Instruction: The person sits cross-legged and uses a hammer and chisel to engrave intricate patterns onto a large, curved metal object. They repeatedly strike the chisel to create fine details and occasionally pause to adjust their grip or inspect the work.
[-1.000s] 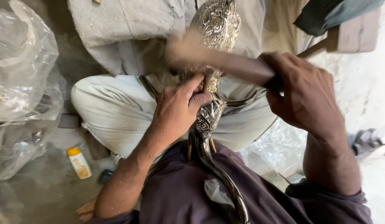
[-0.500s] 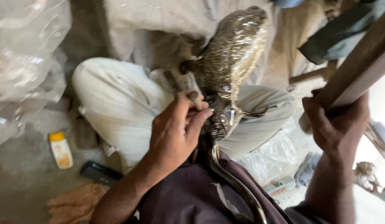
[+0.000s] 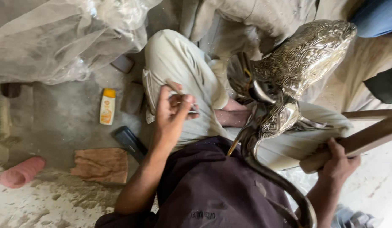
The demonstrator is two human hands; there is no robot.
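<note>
Since the earlier frame, the left hand (image 3: 173,112) had lifted off the ornate embossed silver-coloured metal piece (image 3: 297,69) and sat left of centre, fingers pinched on a thin metal punch (image 3: 181,93). That metal piece lay on the lap at upper right. At lower right, the right hand (image 3: 337,162) gripped a long wooden stick (image 3: 364,141). A small yellow-capped bottle (image 3: 107,106) lay on the floor at left.

Small white bottle (image 3: 107,107) with yellow cap and orange label lying flat on the floor at about 9 o'clock — cap pointing to 12. Crumpled clear plastic wrapping (image 3: 65,40) sitting at 10–11 o'clock, just above the bottle. No signs or screens showing.
</note>
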